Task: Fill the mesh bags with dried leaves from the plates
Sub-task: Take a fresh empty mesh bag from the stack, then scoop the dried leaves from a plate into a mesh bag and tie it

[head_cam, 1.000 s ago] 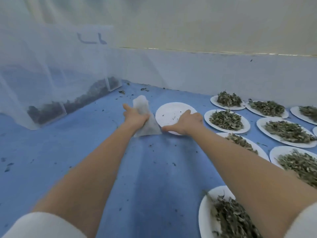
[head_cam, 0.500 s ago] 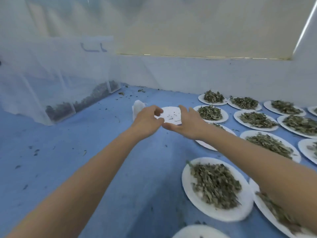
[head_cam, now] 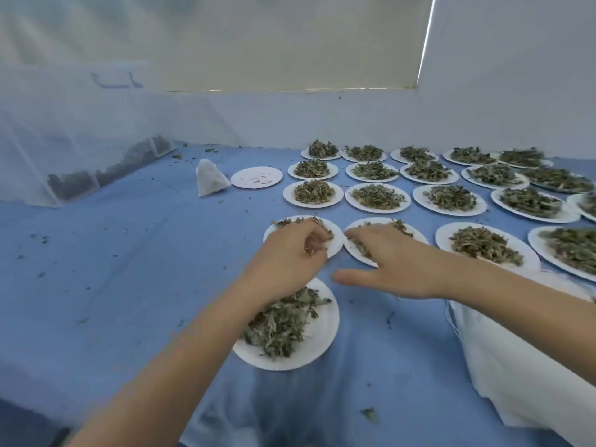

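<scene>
Here, mesh bag (head_cam: pixel 211 177): filled, standing on the blue table (head_cam: pixel 129 269) just left of an emptied white plate (head_cam: pixel 257 177), apart from both hands.
Dried leaves: heaped on rows of white plates across the table's right half.
Left hand (head_cam: pixel 292 258): over the plate of leaves (head_cam: pixel 303 233) in the nearer row; grip with fingers curled into the leaves, pinching some.
Right hand (head_cam: pixel 392 262): over the neighbouring plate (head_cam: pixel 383 241); grip loose, fingers stretched onto the leaves, thumb spread wide, holding nothing.
Nearest plate (head_cam: pixel 290 327): leaf pile partly under the left wrist.
White cloth (head_cam: pixel 516 356): bunched at the right edge.
Netting (head_cam: pixel 74 130): at the left, dark leaves behind it.
</scene>
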`<action>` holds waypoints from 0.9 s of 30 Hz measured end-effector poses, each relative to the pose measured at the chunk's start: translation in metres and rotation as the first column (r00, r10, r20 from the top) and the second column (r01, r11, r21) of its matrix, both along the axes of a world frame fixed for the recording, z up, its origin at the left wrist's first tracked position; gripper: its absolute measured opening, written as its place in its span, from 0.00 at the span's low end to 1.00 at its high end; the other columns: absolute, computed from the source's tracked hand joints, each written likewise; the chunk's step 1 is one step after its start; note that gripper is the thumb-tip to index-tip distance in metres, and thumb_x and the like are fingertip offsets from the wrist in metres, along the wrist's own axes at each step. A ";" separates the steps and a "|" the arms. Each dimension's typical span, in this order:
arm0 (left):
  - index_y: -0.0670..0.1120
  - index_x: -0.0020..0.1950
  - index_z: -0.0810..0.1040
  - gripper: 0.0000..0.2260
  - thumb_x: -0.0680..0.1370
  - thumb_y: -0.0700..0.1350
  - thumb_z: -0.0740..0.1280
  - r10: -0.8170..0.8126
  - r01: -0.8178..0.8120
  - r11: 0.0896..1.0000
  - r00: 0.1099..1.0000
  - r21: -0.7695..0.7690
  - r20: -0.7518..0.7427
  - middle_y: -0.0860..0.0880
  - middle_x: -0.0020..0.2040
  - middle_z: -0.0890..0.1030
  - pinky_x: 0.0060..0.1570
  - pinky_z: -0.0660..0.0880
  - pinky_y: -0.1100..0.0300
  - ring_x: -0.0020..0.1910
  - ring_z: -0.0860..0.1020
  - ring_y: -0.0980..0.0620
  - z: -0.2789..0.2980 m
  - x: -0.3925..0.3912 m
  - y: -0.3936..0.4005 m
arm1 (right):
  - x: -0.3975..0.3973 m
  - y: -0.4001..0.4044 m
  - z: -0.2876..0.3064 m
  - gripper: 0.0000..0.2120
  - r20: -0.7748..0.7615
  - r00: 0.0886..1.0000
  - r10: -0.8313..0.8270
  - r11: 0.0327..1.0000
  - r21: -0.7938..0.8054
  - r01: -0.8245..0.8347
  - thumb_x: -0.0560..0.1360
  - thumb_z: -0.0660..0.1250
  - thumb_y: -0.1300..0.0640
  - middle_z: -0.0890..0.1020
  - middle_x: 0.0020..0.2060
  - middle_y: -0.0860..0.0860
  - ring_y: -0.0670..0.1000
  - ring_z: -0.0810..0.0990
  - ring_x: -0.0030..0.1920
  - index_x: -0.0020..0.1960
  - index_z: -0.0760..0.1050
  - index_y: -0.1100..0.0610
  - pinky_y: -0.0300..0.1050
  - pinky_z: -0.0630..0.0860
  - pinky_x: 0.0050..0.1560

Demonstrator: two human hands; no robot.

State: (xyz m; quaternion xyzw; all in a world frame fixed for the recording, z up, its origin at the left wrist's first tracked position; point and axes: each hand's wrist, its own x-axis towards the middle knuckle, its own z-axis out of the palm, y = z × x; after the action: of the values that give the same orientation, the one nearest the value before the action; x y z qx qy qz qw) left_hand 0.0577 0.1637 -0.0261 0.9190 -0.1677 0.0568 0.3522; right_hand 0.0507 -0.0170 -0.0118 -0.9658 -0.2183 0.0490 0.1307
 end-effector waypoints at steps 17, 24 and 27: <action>0.46 0.54 0.77 0.11 0.74 0.37 0.62 -0.293 0.298 0.940 0.955 -0.163 0.055 0.50 0.49 0.76 0.45 0.68 0.67 0.41 0.71 0.57 -0.029 -0.047 -0.160 | -0.070 -0.133 -0.003 0.25 0.330 0.941 -0.068 0.983 -0.139 0.120 0.68 0.66 0.37 0.74 0.54 0.48 0.50 0.69 0.57 0.60 0.75 0.50 0.44 0.65 0.60; 0.52 0.55 0.74 0.12 0.72 0.50 0.66 -0.252 0.250 0.967 0.967 -0.058 -0.031 0.53 0.51 0.73 0.52 0.72 0.58 0.49 0.71 0.54 -0.046 -0.058 -0.185 | -0.082 -0.174 -0.024 0.24 0.216 0.976 -0.034 0.986 -0.150 0.068 0.68 0.70 0.39 0.74 0.53 0.46 0.47 0.72 0.55 0.60 0.76 0.49 0.41 0.69 0.57; 0.51 0.58 0.71 0.16 0.71 0.50 0.68 -0.242 0.244 0.969 0.968 0.038 -0.062 0.52 0.55 0.72 0.53 0.72 0.56 0.54 0.71 0.53 -0.047 -0.056 -0.185 | -0.075 -0.173 -0.032 0.25 0.240 0.971 0.019 0.975 -0.218 0.035 0.69 0.69 0.39 0.74 0.56 0.47 0.48 0.71 0.56 0.63 0.75 0.48 0.45 0.69 0.57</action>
State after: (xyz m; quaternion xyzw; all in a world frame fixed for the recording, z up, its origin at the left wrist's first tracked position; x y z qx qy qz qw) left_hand 0.0018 -0.0212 -0.0730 0.9005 -0.2702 -0.0168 0.3402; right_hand -0.0245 -0.1901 -0.0442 -0.9741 -0.2217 -0.0448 -0.0044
